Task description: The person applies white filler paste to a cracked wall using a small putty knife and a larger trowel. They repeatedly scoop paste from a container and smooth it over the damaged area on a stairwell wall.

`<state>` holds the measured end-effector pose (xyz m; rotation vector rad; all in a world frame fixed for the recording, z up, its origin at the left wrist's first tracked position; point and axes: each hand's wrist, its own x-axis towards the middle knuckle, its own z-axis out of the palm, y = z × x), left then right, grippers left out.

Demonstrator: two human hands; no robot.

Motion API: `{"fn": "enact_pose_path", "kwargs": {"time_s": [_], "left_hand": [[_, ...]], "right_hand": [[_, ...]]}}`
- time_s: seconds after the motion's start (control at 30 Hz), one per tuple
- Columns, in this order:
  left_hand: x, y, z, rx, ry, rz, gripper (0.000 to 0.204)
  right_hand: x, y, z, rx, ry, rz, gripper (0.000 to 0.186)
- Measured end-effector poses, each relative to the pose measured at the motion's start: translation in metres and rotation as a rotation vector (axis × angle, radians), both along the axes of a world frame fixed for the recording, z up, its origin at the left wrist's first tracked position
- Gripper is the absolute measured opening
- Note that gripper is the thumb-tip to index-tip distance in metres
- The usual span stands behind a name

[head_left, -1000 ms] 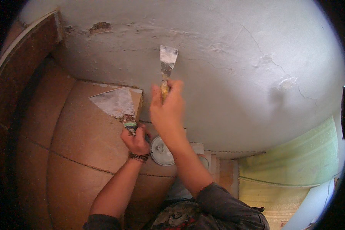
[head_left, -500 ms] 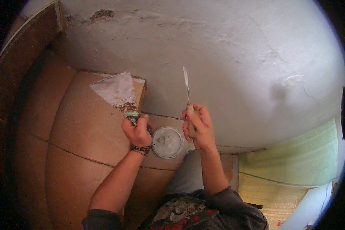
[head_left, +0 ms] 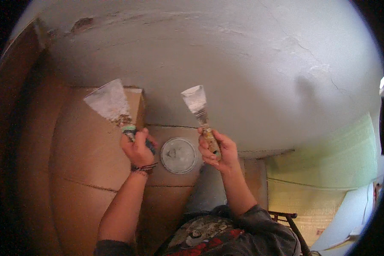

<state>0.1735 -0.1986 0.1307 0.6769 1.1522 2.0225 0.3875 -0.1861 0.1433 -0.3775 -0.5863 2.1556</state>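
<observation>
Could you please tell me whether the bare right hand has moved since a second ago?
Yes: judged against the round tub of pale grey paste, the right hand has moved rightward and lower in the picture, to the tub's right side.

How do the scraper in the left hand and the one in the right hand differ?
The wide scraper in the left hand has a much broader blade than the narrow scraper in the right hand. The wide scraper's handle looks dark with a green band; the narrow scraper's is tan. Both have flared blades pointing toward the top of the view.
</observation>
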Motion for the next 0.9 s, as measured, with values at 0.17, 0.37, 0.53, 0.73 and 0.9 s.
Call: {"fn": "enact_pose_path", "kwargs": {"time_s": [0.17,0.37,0.53,0.73,0.9], "left_hand": [[-0.001,-0.004,0.011,-0.032,-0.025,-0.028,0.013],[-0.012,0.005,-0.012,0.029,-0.010,-0.041,0.011],[-0.020,0.013,-0.036,0.001,-0.087,-0.058,0.012],[-0.031,0.021,-0.055,0.003,-0.078,-0.017,0.013],[-0.038,0.023,-0.063,-0.023,-0.093,-0.045,0.013]], "right_hand": [[0.005,0.000,-0.002,0.011,0.028,0.022,0.043],[0.013,0.008,-0.039,-0.023,0.053,-0.015,0.046],[0.016,0.013,-0.068,-0.024,0.092,-0.098,0.043],[0.010,0.019,-0.077,-0.034,-0.012,-0.243,0.042],[0.009,0.025,-0.074,0.027,-0.004,-0.267,0.043]]}}
